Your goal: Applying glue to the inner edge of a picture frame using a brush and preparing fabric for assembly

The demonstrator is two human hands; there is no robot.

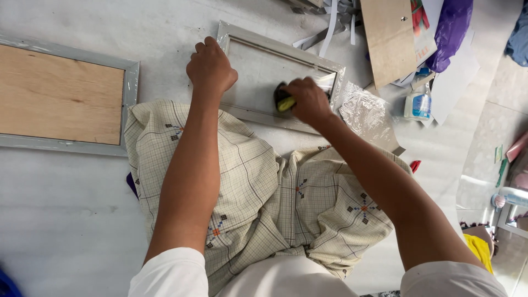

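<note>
A: Foreground, nearest the lens: what fills it?

B: White sleeves [176,273] at the bottom edge, then a cream checked cloth [258,203] draped over the person's lap, both forearms crossing above it.

A: And reading from the left?

B: Far left, a grey-framed panel with a plywood back [60,93] lies flat on the pale floor [66,220]. Next, the left hand [210,67], fingers curled together, presses on the upper left corner of a second grey frame [258,71], which lies on the floor just beyond the knees.

A: The other hand?

B: The right hand [308,100] is clamped around a yellow-and-black sponge [284,102], set against the frame's glass near its lower right area.

A: Further right?

B: Crumpled clear plastic film [366,113] touches the frame's right end. Beyond it stands a small clear bottle with a blue label [418,104]; above, a plywood board [388,38], paper scraps and a purple bag [452,30].
</note>
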